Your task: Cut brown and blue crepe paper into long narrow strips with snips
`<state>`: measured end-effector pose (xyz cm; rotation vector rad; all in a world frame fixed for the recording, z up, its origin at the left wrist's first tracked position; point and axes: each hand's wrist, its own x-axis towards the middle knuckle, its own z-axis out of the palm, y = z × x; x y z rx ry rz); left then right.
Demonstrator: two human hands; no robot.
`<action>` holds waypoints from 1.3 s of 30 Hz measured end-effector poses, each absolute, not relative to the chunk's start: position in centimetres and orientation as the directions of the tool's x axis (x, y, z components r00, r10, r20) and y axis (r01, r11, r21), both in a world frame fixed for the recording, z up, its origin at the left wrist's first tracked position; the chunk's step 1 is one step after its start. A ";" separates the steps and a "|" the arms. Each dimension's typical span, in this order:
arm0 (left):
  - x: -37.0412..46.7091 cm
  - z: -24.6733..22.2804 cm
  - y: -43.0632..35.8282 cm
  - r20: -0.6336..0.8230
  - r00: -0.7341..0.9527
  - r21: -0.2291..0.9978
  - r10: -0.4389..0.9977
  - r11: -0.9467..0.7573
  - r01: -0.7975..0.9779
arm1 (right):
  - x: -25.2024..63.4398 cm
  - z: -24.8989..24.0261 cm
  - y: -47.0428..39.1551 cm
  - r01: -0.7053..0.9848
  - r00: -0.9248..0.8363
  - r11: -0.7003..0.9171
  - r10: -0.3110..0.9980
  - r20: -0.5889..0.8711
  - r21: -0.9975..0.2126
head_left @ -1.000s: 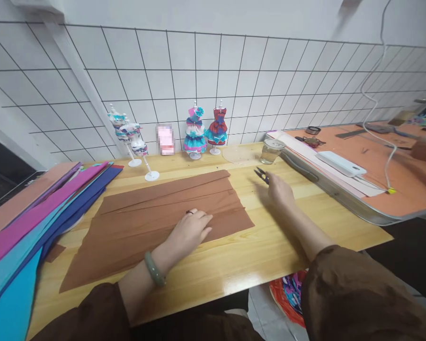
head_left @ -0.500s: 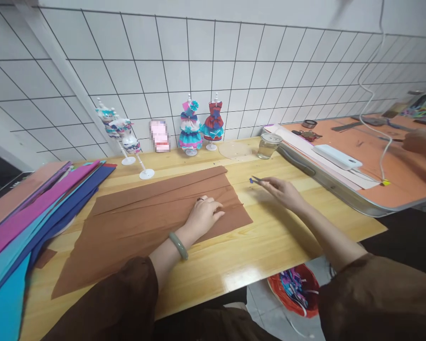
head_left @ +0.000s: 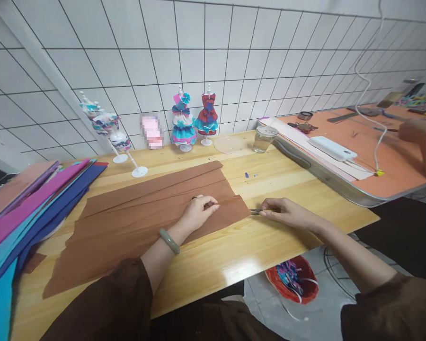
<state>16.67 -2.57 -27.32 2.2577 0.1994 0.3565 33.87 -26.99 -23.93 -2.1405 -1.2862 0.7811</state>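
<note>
Creased brown cloth (head_left: 128, 232) lies spread over the wooden table in front of me. My left hand (head_left: 200, 210) rests on its right part, wrist braceleted, with thumb and forefinger closed together on the fabric. At the cloth's right corner, my right hand (head_left: 279, 213) holds what look like small dark scissors (head_left: 256, 211). Their two thin blades are slightly apart and reach the corner's edge; the handles are hidden by my fingers. A tiny blue scrap (head_left: 246, 175) lies on the wood beyond the corner.
Stacked coloured cloths (head_left: 39, 213) lie at the left. Small dressed mannequins (head_left: 184, 125), a pixelated pink object (head_left: 152, 132) and a lidded glass jar (head_left: 265, 139) stand along the back. At right, another person's hand (head_left: 421, 135) is over an orange mat (head_left: 404, 166). Below sits a red scrap basket (head_left: 308, 293).
My right hand has brought the scissors from beside the blue scrap toward me, to the cloth's corner. My left thumb and forefinger have closed together. The view has shifted slightly.
</note>
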 end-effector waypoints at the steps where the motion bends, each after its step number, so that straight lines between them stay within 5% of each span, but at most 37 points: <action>1: 16.7 -27.4 -2.6 0.185 0.948 0.757 0.257 -0.652 0.029 | 34.0 -23.8 -27.0 0.591 0.359 -0.405 0.907 -0.221 -0.697; 39: 16.9 -27.5 -2.8 0.228 0.957 0.616 0.181 -0.788 0.002 | 33.6 -23.4 -24.9 0.635 0.243 -0.364 0.932 -0.271 -0.682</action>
